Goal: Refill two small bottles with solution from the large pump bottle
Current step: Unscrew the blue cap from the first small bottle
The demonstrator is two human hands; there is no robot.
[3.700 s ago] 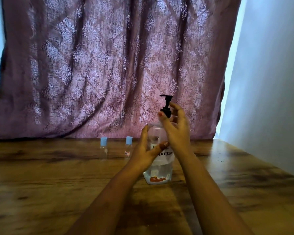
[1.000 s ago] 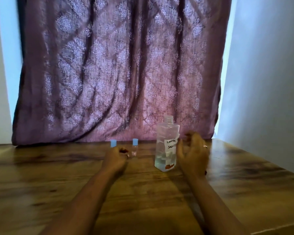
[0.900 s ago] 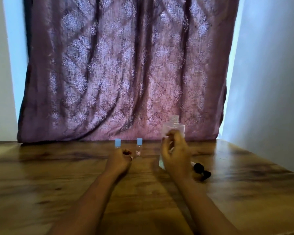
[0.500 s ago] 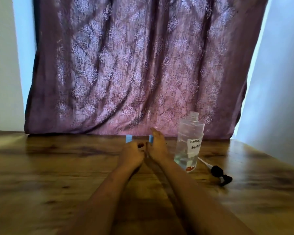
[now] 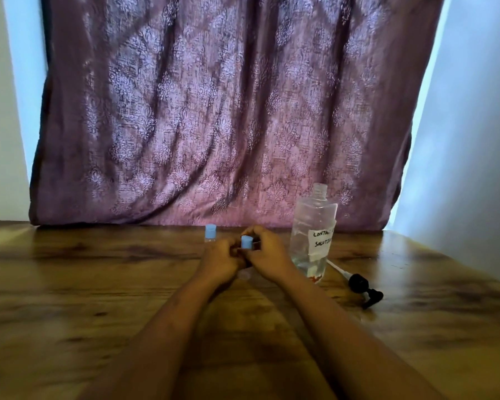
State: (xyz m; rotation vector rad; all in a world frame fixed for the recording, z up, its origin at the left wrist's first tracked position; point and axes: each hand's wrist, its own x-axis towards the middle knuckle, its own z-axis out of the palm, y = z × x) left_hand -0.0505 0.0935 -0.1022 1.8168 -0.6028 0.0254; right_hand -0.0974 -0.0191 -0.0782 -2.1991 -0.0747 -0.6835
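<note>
Both hands, left hand (image 5: 220, 259) and right hand (image 5: 267, 256), clasp small bottle (image 5: 245, 255); light, slick; steady body, twist blue cap (image 5: 246, 241).

Both hands meet at the middle of the brown wood-grain table (image 5: 70, 298): the left hand (image 5: 221, 259) and right hand (image 5: 267, 256) close around a small clear bottle with a light-blue cap (image 5: 246, 243). A second small blue-capped bottle (image 5: 210, 232) stands behind them. Right of them stands the large clear labelled bottle (image 5: 312, 235), uncapped, its black pump head (image 5: 361, 285) lying beside it
</note>
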